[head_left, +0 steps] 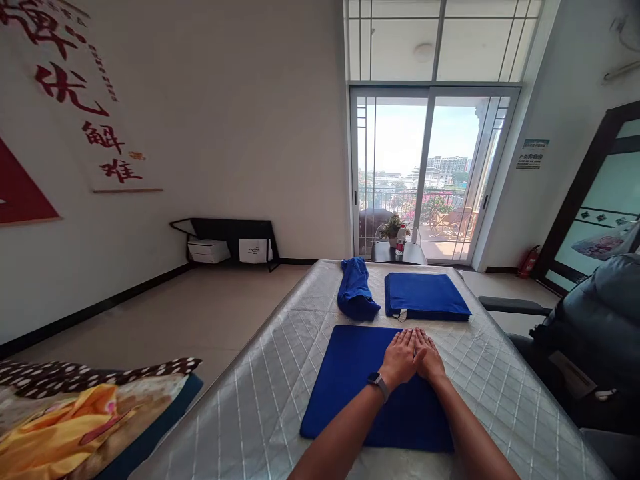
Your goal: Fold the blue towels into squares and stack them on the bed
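A folded blue cloth (345,373) lies flat on the quilted silver-grey mattress (260,393). Both my hands press down side by side near its far right part, fingers stretched forward and lying flat. My left hand (401,357) has a dark watch on the wrist. Touching it on the right is my right hand (427,357), its palm against the cloth. Beyond them sits a neat stack of folded blue cloths (425,293) with a white tag at its near edge. To the left of that stack is a crumpled blue cloth (357,290).
A small table (410,253) with a potted plant and a bottle (401,240) stands beyond the mattress, before the glass sliding doors. Dark chair and bag shapes (595,327) flank the right side. Patterned bedding (90,420) is at the lower left. A black rack (230,230) stands by the wall.
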Tool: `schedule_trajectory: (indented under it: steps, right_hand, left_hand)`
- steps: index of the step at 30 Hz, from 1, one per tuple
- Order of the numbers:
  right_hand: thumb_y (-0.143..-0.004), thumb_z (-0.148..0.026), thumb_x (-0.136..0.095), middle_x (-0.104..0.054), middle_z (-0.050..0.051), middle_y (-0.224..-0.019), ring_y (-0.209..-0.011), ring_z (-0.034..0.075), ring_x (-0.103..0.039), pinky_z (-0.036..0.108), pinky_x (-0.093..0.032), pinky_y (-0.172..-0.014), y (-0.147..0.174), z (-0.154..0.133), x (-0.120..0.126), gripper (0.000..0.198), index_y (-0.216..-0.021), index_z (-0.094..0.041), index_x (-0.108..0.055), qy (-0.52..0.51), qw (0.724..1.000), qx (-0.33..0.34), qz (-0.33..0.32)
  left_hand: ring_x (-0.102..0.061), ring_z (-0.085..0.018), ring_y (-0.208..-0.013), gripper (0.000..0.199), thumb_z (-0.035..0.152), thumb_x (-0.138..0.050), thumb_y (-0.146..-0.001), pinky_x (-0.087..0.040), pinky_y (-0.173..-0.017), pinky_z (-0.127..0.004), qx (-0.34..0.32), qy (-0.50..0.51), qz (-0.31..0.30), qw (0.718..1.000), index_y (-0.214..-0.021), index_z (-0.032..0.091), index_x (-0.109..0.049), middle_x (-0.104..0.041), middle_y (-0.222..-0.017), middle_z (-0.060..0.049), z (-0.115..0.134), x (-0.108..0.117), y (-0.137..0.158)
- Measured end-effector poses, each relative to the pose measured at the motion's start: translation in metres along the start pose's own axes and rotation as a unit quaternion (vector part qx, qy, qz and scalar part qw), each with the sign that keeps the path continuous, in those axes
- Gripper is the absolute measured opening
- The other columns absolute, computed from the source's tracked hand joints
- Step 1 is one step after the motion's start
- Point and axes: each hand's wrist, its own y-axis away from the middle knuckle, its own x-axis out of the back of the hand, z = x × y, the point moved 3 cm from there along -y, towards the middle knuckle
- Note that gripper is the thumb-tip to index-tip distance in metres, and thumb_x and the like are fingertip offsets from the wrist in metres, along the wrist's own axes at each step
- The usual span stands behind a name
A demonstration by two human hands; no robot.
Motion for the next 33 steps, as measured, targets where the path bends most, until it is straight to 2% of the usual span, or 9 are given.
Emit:
schedule_trajectory:
  steps: [3,7,11,16,20,25,28,31,33]
  right_hand:
    - [-0.098,-0.026,-0.026,-0.017,0.006,-0.167,-0.154,0.018,-0.011,0.036,-0.011,-0.124,-0.001,0.001,-0.002,0.062,-0.158,-0.013,-0.025,0.002,1.000,-0.002,0.000]
    - [-0.101,-0.037,-0.021,-0.018,0.008,-0.166,-0.154,0.019,-0.012,0.038,-0.011,-0.124,-0.006,0.001,-0.003,0.064,-0.159,-0.010,-0.022,-0.014,1.000,-0.017,0.000]
    - [-0.101,-0.040,-0.020,-0.020,0.007,-0.166,-0.153,0.018,-0.014,0.037,-0.008,-0.124,-0.009,0.000,-0.004,0.065,-0.159,-0.011,-0.020,-0.024,0.999,-0.034,0.001]
    - [-0.101,-0.040,-0.019,-0.019,0.006,-0.166,-0.153,0.017,-0.014,0.036,-0.007,-0.124,-0.009,0.001,-0.006,0.066,-0.159,-0.011,-0.020,-0.026,0.999,-0.041,-0.001]
    - [-0.100,-0.041,-0.020,-0.018,0.006,-0.167,-0.154,0.017,-0.013,0.035,-0.006,-0.124,-0.009,0.000,-0.005,0.066,-0.159,-0.011,-0.020,-0.026,0.999,-0.044,-0.006]
    - [-0.100,-0.042,-0.020,-0.018,0.006,-0.167,-0.154,0.016,-0.013,0.034,-0.005,-0.124,-0.008,-0.001,0.000,0.067,-0.160,-0.011,-0.018,-0.035,0.998,-0.050,-0.013]
    - [-0.100,-0.042,-0.020,-0.018,0.005,-0.167,-0.153,0.017,-0.013,0.034,-0.006,-0.124,-0.007,-0.002,0.002,0.067,-0.160,-0.012,-0.017,-0.039,0.998,-0.052,-0.013]
    - [-0.100,-0.041,-0.020,-0.018,0.006,-0.167,-0.153,0.017,-0.013,0.035,-0.006,-0.124,-0.007,-0.003,0.002,0.067,-0.160,-0.012,-0.017,-0.035,0.998,-0.050,-0.011]
    - [-0.100,-0.041,-0.020,-0.018,0.006,-0.167,-0.153,0.017,-0.014,0.035,-0.006,-0.124,-0.007,-0.003,0.002,0.066,-0.160,-0.012,-0.017,-0.032,0.998,-0.048,-0.010]
  left_hand:
    - [-0.031,-0.025,-0.149,0.071,0.055,-0.013,-0.104,-0.027,-0.122,-0.045,0.032,0.029,-0.020,0.999,-0.152,0.011,-0.040,-0.042,-0.157,-0.014,-0.007,-0.015,-0.016]
    - [-0.025,-0.025,-0.151,0.075,0.062,-0.015,-0.102,-0.022,-0.124,-0.044,0.055,0.012,-0.053,0.997,-0.154,0.013,-0.036,-0.037,-0.160,-0.012,-0.041,-0.019,-0.001]
    - [-0.023,-0.025,-0.152,0.078,0.066,-0.012,-0.100,-0.020,-0.124,-0.045,0.100,-0.015,-0.057,0.993,-0.156,0.016,-0.034,-0.035,-0.161,-0.009,-0.090,0.001,0.026]
    - [-0.022,-0.027,-0.152,0.086,0.071,-0.011,-0.098,-0.018,-0.124,-0.044,0.180,-0.050,-0.052,0.981,-0.155,0.011,-0.034,-0.033,-0.162,-0.013,-0.155,0.032,0.058]
    - [-0.021,-0.028,-0.152,0.088,0.070,-0.009,-0.098,-0.019,-0.123,-0.045,0.223,-0.050,-0.047,0.972,-0.155,0.006,-0.031,-0.029,-0.163,-0.017,-0.189,0.041,0.075]
    - [-0.020,-0.028,-0.152,0.086,0.070,-0.011,-0.098,-0.021,-0.123,-0.044,0.228,-0.048,-0.054,0.971,-0.155,0.008,-0.031,-0.028,-0.163,-0.016,-0.203,0.039,0.077]
    - [-0.025,-0.030,-0.150,0.085,0.070,-0.013,-0.098,-0.024,-0.121,-0.046,0.243,-0.058,-0.060,0.966,-0.154,0.009,-0.034,-0.032,-0.161,-0.017,-0.204,0.039,0.071]
    - [-0.029,-0.034,-0.149,0.087,0.070,-0.012,-0.098,-0.026,-0.120,-0.051,0.250,-0.072,-0.034,0.965,-0.153,0.007,-0.035,-0.037,-0.158,-0.019,-0.184,0.035,0.056]
    - [-0.029,-0.034,-0.149,0.086,0.068,-0.012,-0.099,-0.026,-0.120,-0.050,0.203,-0.069,-0.007,0.977,-0.153,0.006,-0.036,-0.039,-0.157,-0.020,-0.152,0.025,0.040]
